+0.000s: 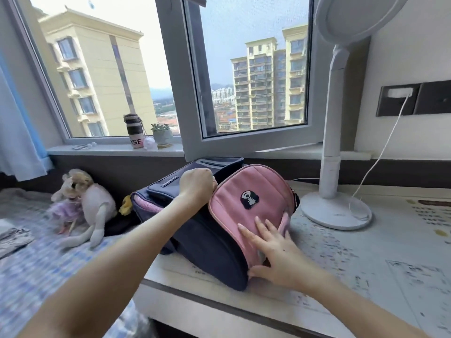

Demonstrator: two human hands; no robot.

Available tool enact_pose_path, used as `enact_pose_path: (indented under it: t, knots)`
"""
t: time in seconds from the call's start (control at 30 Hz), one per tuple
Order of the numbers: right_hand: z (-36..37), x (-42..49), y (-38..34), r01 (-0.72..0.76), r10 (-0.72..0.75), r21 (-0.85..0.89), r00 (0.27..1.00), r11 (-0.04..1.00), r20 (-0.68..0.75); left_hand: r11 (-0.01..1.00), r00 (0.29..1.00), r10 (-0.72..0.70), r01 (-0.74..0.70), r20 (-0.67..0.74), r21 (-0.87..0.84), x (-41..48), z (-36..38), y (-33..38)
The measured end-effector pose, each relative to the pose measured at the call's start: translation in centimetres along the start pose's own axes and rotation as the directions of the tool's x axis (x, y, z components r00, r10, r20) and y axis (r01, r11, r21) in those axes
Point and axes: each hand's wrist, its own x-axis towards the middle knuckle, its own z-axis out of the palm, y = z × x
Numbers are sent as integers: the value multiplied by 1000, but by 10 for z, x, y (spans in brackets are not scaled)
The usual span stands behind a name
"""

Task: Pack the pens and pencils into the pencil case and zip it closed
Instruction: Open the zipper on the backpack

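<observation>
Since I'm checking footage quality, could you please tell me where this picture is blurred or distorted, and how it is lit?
Head view: soft daylight through the window, no harsh glare; wide-angle distortion bows the white stand; the bedspread and doll are smeared; the pink bag and right hand look fairly sharp.

You have one navy-and-pink backpack (256,184) on the counter (366,276) and two hands on it, your left hand (197,185) and your right hand (271,250). The windowsill (109,150) holds one bottle (135,130) and one potted plant (162,135); count also one stuffed doll (90,201) on the bed (36,272) and one white round-headed stand (332,142).
</observation>
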Motion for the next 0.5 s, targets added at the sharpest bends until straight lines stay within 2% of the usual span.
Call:
enact_pose_path:
  t: [0.1,0.13,0.27,0.37,0.5]
  knots:
    - [3,29,11,31,-37,72,996,997,86,997,999,-48,48,3,-63,9,2,-6]
    - [3,36,16,44,-52,98,996,994,74,996,998,-57,58,8,-71,11,2,-7]
    - [-7,57,48,11,20,243,992,970,-127,991,997,-67,70,29,-115,10,2,-2]
    - [-12,60,62,-12,38,314,996,949,-78,983,997,-71,75,26,-170,-1,4,3]
    - [-12,62,65,35,-28,342,999,939,-25,972,996,-84,74,-35,-224,-12,0,-3]
